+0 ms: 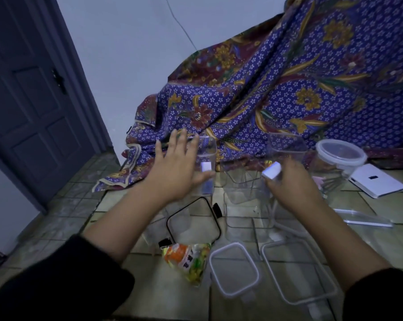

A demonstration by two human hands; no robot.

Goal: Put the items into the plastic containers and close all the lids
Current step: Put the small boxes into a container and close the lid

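Logged left hand (pixel 175 166), fingers spread wide, in front of tall clear container (pixel 206 156) beside patterned cloth (pixel 288 89); contact too blurred to tell. Logged right hand (pixel 292 185), fingers curled, pinching small white block (pixel 272 170) above open clear containers (pixel 242 191) at centre. Noted snack packet (pixel 187 259) lying on tiled floor (pixel 172 297), nearest, just beside black-rimmed lid (pixel 193 220) and white-rimmed lid (pixel 234 269), outside every container. Noted round container (pixel 340 156), lid on, far right.

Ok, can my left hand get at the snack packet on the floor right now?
Probably yes. The left hand is open and holds nothing, and the snack packet lies uncovered on the tiles nearer the body, with nothing on it.
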